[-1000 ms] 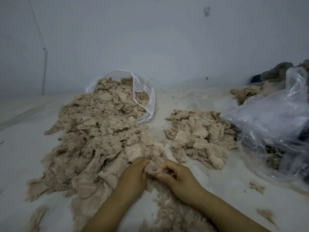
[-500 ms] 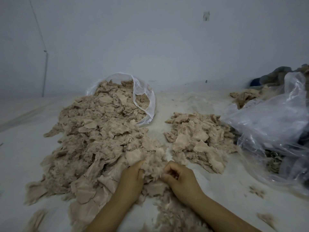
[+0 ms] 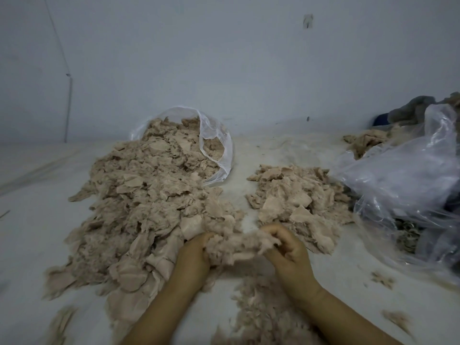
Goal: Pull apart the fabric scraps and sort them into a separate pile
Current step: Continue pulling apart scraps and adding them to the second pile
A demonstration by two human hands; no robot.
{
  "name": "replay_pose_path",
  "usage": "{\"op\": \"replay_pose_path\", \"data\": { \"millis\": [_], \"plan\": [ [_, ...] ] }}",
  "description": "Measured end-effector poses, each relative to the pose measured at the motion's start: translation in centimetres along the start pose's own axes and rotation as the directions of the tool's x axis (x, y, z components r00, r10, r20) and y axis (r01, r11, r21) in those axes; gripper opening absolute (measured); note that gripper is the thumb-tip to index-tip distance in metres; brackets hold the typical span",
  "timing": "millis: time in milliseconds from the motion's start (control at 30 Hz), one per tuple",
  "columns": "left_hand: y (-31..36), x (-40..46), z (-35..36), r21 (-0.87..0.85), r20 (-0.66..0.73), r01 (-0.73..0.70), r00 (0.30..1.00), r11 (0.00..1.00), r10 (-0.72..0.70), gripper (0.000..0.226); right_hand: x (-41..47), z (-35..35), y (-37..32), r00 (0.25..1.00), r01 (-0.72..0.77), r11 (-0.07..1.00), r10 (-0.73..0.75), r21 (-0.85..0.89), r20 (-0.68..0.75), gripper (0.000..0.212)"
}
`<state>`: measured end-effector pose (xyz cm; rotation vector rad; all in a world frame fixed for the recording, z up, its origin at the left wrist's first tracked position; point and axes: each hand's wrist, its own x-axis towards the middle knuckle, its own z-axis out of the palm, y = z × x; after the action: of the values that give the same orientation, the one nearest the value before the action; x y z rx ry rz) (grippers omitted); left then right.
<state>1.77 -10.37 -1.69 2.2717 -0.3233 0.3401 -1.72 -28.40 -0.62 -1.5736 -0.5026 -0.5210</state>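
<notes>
Both hands, left hand (image 3: 193, 255) and right hand (image 3: 290, 250), pinch one soft, light, fraying clump (image 3: 242, 245) at its opposite ends, probably the best hold.

Beige scraps (image 3: 154, 195), clear, perhaps bluish bag (image 3: 398, 185)

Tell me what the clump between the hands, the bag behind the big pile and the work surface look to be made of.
Clump: soft beige textile, matte, with fuzzy frayed edges that look like loose fibre; the exact cloth is unclear. Bag: thin clear plastic film, glossy, crinkled, scraps visible through it. Work surface: pale, matte, faintly creased, possibly a sheet or cover; hard to say which.
</notes>
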Motion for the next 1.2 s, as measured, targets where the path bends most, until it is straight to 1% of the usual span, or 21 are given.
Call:
{"op": "replay_pose_path", "data": {
  "millis": [67, 167, 200, 233, 267, 333, 400, 433, 500, 533, 567, 600, 633, 667, 733, 833, 900, 967, 1033, 1100, 1200],
  "plan": [
    [0.1, -0.3, -0.2, 0.041, -0.004, -0.053, 0.999, 0.998, 0.053, 0.039, 0.1, -0.1, 0.3, 0.995, -0.102, 0.995, 0.102, 0.002, -0.018, 0.018],
    [1.3, -1.1, -0.7, 0.064, -0.103, -0.211, 0.971, 0.975, 0.217, 0.046, 0.1, -0.1, 1.5, 0.942, -0.331, 0.943, 0.332, -0.032, 0.041, 0.021],
    [1.7, -1.3, -0.6, 0.041, -0.124, -0.274, 0.953, 0.961, 0.277, 0.047, 0.0, 0.0, 1.6, 0.932, -0.357, 0.933, 0.359, -0.041, 0.06, 0.023],
    [2.2, -1.5, -0.3, 0.011, -0.104, -0.303, 0.948, 0.953, 0.302, 0.047, 0.0, 0.1, 1.6, 0.933, -0.348, 0.936, 0.352, -0.057, 0.08, 0.023],
    [2.7, -1.6, 0.0, -0.03, -0.047, -0.288, 0.957, 0.957, 0.286, 0.05, -0.1, 0.2, 1.6, 0.937, -0.328, 0.941, 0.335, -0.08, 0.096, 0.021],
    [3.0, -1.8, 0.8, -0.137, 0.068, -0.17, 0.981, 0.976, 0.181, 0.053, -0.3, 0.5, 1.7, 0.936, -0.327, 0.937, 0.339, -0.125, 0.09, 0.015],
    [2.5, -1.7, 1.2, -0.194, 0.052, -0.085, 0.994, 0.977, 0.096, 0.045, -0.2, 0.5, 1.9, 0.923, -0.374, 0.919, 0.382, -0.126, 0.039, 0.007],
    [2.3, -1.7, 1.2, -0.233, 0.038, -0.051, 0.997, 0.971, 0.061, 0.042, -0.2, 0.4, 2.0, 0.918, -0.391, 0.911, 0.396, -0.128, 0.018, 0.007],
    [2.0, -1.7, 1.2, -0.326, 0.09, 0.002, 0.996, 0.945, 0.029, 0.05, -0.1, 0.2, 2.1, 0.913, -0.402, 0.905, 0.408, -0.139, 0.013, 0.017],
    [1.9, -1.8, 1.4, -0.314, 0.119, -0.001, 0.992, 0.949, 0.041, 0.054, -0.1, 0.3, 2.1, 0.913, -0.399, 0.905, 0.407, -0.144, 0.025, 0.019],
    [2.0, -1.8, 1.7, -0.286, 0.119, -0.023, 0.991, 0.958, 0.059, 0.052, -0.2, 0.4, 2.0, 0.917, -0.387, 0.908, 0.398, -0.161, 0.039, 0.019],
    [2.1, -1.8, 2.0, -0.278, 0.088, -0.039, 0.994, 0.96, 0.066, 0.04, -0.3, 0.6, 2.0, 0.923, -0.367, 0.911, 0.382, -0.188, 0.052, 0.018],
    [2.2, -1.7, 2.0, -0.31, 0.052, -0.028, 0.998, 0.95, 0.046, 0.026, -0.4, 0.7, 2.1, 0.93, -0.342, 0.915, 0.362, -0.212, 0.065, 0.019],
    [2.2, -1.5, 1.9, -0.362, 0.026, 0.008, 1.0, 0.932, 0.002, 0.02, -0.4, 0.8, 2.1, 0.935, -0.323, 0.919, 0.347, -0.225, 0.074, 0.02],
    [1.9, -1.1, 1.7, -0.452, 0.024, 0.082, 0.997, 0.888, -0.08, 0.019, -0.5, 0.9, 2.2, 0.937, -0.313, 0.921, 0.339, -0.231, 0.081, 0.02],
    [1.6, -1.0, 1.7, -0.455, 0.015, 0.106, 0.994, 0.884, -0.111, 0.021, -0.6, 0.9, 2.0, 0.935, -0.316, 0.918, 0.344, -0.241, 0.082, 0.023],
    [1.5, -0.8, 1.6, -0.461, -0.04, 0.119, 0.987, 0.88, -0.155, 0.024, -0.3, 0.8, 1.9, 0.942, -0.314, 0.922, 0.332, -0.225, 0.047, 0.024],
    [1.4, -0.3, 1.0, -0.529, -0.089, 0.188, 0.957, 0.827, -0.274, 0.028, 0.2, 0.2, 1.6, 0.939, -0.344, 0.916, 0.342, -0.209, -0.045, 0.024],
    [0.9, 0.0, 0.2, -0.603, -0.087, 0.226, 0.934, 0.765, -0.345, 0.03, 0.6, -0.6, 0.9, 0.927, -0.374, 0.912, 0.372, -0.167, -0.041, 0.03],
    [1.1, -0.4, -0.1, -0.583, -0.05, 0.213, 0.954, 0.784, -0.296, 0.026, 0.4, -0.7, 0.1, 0.915, -0.389, 0.909, 0.4, -0.146, 0.05, 0.039],
    [2.3, -1.1, 0.3, -0.552, 0.024, 0.155, 0.985, 0.819, -0.17, 0.018, 0.3, 0.1, -0.2, 0.893, -0.42, 0.902, 0.43, -0.094, 0.134, 0.03]
  ]
}}
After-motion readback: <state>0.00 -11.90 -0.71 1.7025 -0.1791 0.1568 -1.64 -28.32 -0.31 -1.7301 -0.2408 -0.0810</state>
